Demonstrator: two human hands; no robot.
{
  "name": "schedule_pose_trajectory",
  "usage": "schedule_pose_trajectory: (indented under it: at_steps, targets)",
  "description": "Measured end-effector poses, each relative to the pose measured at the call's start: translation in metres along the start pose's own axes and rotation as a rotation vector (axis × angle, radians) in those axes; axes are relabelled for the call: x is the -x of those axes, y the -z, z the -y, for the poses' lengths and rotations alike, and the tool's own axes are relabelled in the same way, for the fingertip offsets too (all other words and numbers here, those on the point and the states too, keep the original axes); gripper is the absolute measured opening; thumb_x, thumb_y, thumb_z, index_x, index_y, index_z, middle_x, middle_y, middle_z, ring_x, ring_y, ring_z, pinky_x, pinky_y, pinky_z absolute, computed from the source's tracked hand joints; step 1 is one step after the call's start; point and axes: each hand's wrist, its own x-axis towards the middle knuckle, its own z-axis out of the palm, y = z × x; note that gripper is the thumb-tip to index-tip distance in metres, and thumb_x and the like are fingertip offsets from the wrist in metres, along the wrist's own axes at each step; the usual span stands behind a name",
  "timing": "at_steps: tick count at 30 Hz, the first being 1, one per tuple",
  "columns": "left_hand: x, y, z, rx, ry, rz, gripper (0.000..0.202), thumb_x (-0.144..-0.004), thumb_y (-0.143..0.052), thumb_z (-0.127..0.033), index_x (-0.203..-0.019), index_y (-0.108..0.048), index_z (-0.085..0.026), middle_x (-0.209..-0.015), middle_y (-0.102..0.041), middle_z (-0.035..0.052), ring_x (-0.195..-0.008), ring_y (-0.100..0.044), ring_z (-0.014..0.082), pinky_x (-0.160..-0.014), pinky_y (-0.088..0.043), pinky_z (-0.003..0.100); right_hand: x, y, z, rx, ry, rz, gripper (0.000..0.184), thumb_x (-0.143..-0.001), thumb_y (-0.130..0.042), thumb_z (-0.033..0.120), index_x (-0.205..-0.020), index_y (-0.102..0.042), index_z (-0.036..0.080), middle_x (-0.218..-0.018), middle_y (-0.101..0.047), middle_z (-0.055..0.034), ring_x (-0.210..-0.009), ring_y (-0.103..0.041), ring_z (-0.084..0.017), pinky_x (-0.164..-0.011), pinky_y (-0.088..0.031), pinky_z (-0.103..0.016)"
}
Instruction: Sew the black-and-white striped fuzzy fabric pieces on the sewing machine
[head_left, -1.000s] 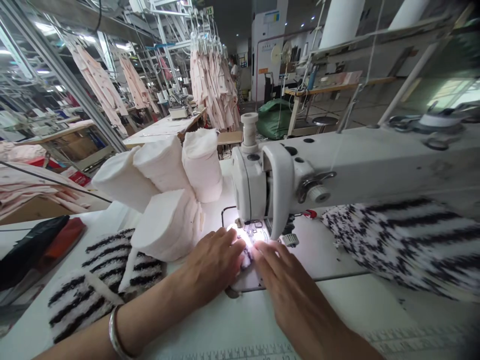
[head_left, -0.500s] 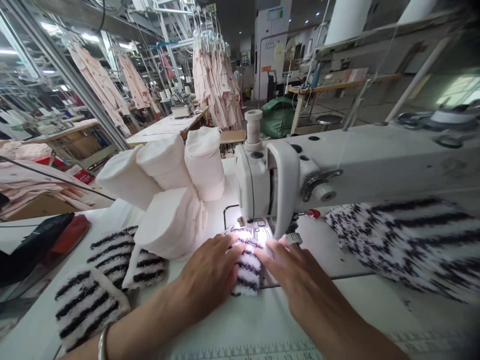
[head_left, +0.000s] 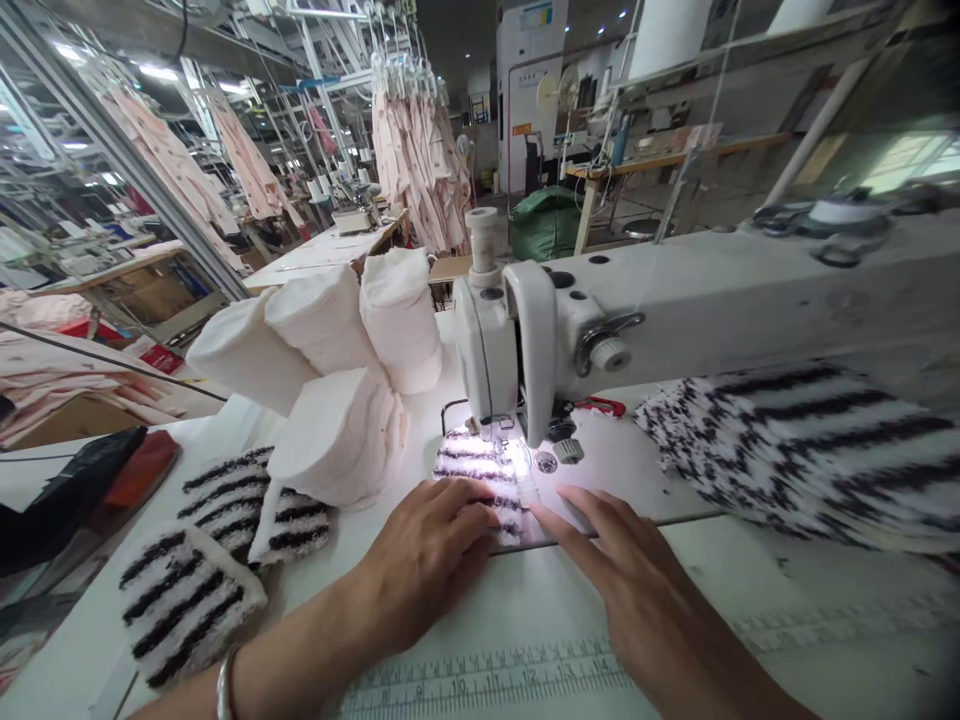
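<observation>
A striped black-and-white fluffy fabric piece (head_left: 477,470) lies under the needle area of a white sewing machine (head_left: 487,340), brightly lit by its lamp. My left hand (head_left: 431,545) rests on the piece's near left part, fingers laid flat and the thumb partly hidden. To the right, my right hand (head_left: 619,555) is open with fingers spread over the machine bed, the index fingertip near the piece's right edge. Neither hand grips anything visible. The piece's far edge reaches beyond the presser foot (head_left: 504,450).
Stacked white fabric pieces (head_left: 330,440) stand left of the machine. More striped pieces (head_left: 187,600) lie at the near left, and a striped pile (head_left: 802,450) sits under the machine arm. A ruler scale (head_left: 487,680) runs along the front. Red-handled snips (head_left: 600,405) lie behind the bed.
The striped piece has moved away from me, with more of it now past the needle. My right hand has drawn back from the needle, fingers spreading. The view has shifted slightly.
</observation>
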Motion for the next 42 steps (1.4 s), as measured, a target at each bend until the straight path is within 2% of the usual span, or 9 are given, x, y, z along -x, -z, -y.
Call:
schedule_pose_trajectory:
  at_steps: [5, 11, 17, 23, 27, 30, 32, 36, 42]
  targets:
    - [0.0, 0.001, 0.001, 0.083, 0.012, -0.043, 0.009, -0.092, -0.049, -0.013, -0.092, -0.056, -0.019, -0.104, -0.063, 0.0057, -0.09, -0.061, 0.016, -0.078, -0.052, 0.03, 0.004, -0.002, 0.0, 0.005, 0.01, -0.053, 0.069, -0.073, -0.031, -0.008, -0.128, -0.051, 0.028, -0.126, -0.05, -0.0068, -0.116, -0.046, -0.019, -0.09, -0.041, -0.036]
    - [0.007, -0.003, 0.001, 0.038, -0.036, 0.004, 0.019, -0.092, -0.049, -0.012, -0.108, -0.056, -0.019, -0.111, -0.061, 0.0067, -0.1, -0.057, 0.0182, -0.085, -0.049, 0.035, 0.0, -0.006, 0.017, 0.072, 0.065, -0.11, 0.069, -0.071, -0.032, -0.006, -0.13, -0.05, 0.025, -0.125, -0.05, -0.0096, -0.113, -0.048, -0.021, -0.087, -0.043, -0.035]
    - [0.011, -0.008, -0.001, 0.002, -0.043, 0.034, 0.026, -0.093, -0.046, -0.009, -0.117, -0.052, -0.018, -0.118, -0.06, 0.0078, -0.11, -0.054, 0.0197, -0.091, -0.047, 0.037, -0.004, -0.014, 0.029, 0.206, 0.057, -0.167, 0.058, -0.071, -0.035, -0.004, -0.117, -0.06, 0.021, -0.118, -0.057, -0.0122, -0.112, -0.05, -0.026, -0.083, -0.045, -0.039]
    - [0.0, -0.005, -0.001, -0.047, -0.031, 0.06, 0.024, -0.092, -0.044, -0.008, -0.113, -0.051, -0.017, -0.116, -0.061, 0.0085, -0.103, -0.058, 0.0214, -0.084, -0.052, 0.039, -0.02, -0.011, 0.024, 0.17, 0.04, -0.141, 0.051, -0.073, -0.036, 0.0, -0.112, -0.061, 0.022, -0.123, -0.055, -0.0122, -0.12, -0.046, -0.028, -0.085, -0.045, -0.043]
    - [-0.008, -0.004, 0.006, -0.105, -0.044, 0.051, 0.027, -0.093, -0.042, -0.009, -0.117, -0.049, -0.017, -0.115, -0.062, 0.0103, -0.101, -0.059, 0.0233, -0.082, -0.054, 0.042, -0.037, -0.01, 0.017, 0.171, 0.08, -0.097, 0.043, -0.078, -0.038, 0.002, -0.106, -0.063, 0.023, -0.107, -0.06, -0.0099, -0.111, -0.053, -0.027, -0.08, -0.047, -0.042]
    - [-0.01, -0.007, 0.015, -0.148, -0.062, 0.029, 0.034, -0.091, -0.043, -0.008, -0.123, -0.045, -0.018, -0.115, -0.061, 0.0108, -0.103, -0.058, 0.0235, -0.083, -0.054, 0.042, -0.045, -0.01, 0.013, 0.177, 0.07, -0.057, 0.043, -0.082, -0.04, 0.005, -0.114, -0.06, 0.025, -0.097, -0.061, -0.0071, -0.103, -0.056, -0.028, -0.075, -0.047, -0.044]
    - [-0.01, -0.01, 0.022, -0.188, -0.063, 0.019, 0.038, -0.089, -0.045, -0.009, -0.126, -0.042, -0.018, -0.107, -0.063, 0.0098, -0.101, -0.059, 0.0238, -0.081, -0.054, 0.041, -0.047, -0.01, 0.01, 0.189, 0.064, -0.027, 0.046, -0.083, -0.037, 0.005, -0.117, -0.059, 0.026, -0.093, -0.061, -0.0065, -0.102, -0.056, -0.029, -0.073, -0.047, -0.045]
    - [-0.01, -0.015, 0.035, -0.245, -0.068, -0.02, 0.035, -0.091, -0.042, -0.009, -0.125, -0.044, -0.016, -0.093, -0.061, 0.0078, -0.096, -0.059, 0.0233, -0.078, -0.054, 0.039, -0.044, -0.01, 0.008, 0.212, 0.049, 0.0, 0.052, -0.08, -0.034, 0.001, -0.119, -0.059, 0.025, -0.106, -0.06, -0.0099, -0.103, -0.055, -0.029, -0.076, -0.047, -0.047]
    - [-0.017, -0.008, 0.038, -0.188, -0.034, 0.017, 0.018, -0.095, -0.039, -0.014, -0.108, -0.051, -0.017, -0.094, -0.057, 0.0067, -0.091, -0.056, 0.02, -0.076, -0.053, 0.034, -0.026, -0.012, 0.011, 0.215, 0.046, -0.057, 0.063, -0.077, -0.031, -0.006, -0.129, -0.051, 0.023, -0.122, -0.053, -0.0128, -0.115, -0.05, -0.026, -0.085, -0.047, -0.042]
